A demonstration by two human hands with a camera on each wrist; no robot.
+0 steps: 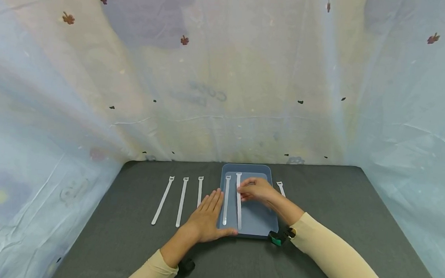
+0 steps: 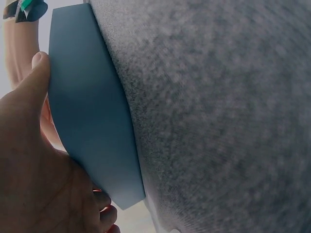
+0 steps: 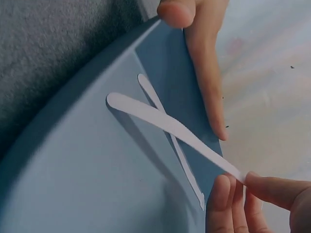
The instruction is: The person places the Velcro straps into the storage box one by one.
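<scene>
A blue tray (image 1: 259, 218) lies on the dark cloth. My right hand (image 1: 255, 189) reaches over it and pinches a white cable strap (image 3: 167, 124) near its slotted head, between thumb and fingers. The strap's rounded tail slants down to the tray floor and crosses above a second white strap (image 1: 225, 202), which lies lengthwise near the tray's left side. My left hand (image 1: 205, 219) rests at the tray's near left corner. Its straight fingers lie along the left side, and its thumb touches the front rim; the left wrist view shows the tray's front wall (image 2: 90, 97).
Left of the tray, more white straps lie apart on the cloth: an outer one (image 1: 162, 200), a middle one (image 1: 181, 202), and one partly behind my left hand (image 1: 200, 187). Another strap (image 1: 281, 188) lies right of the tray, partly behind my right forearm. Patterned sheeting (image 1: 226, 91) encloses the table.
</scene>
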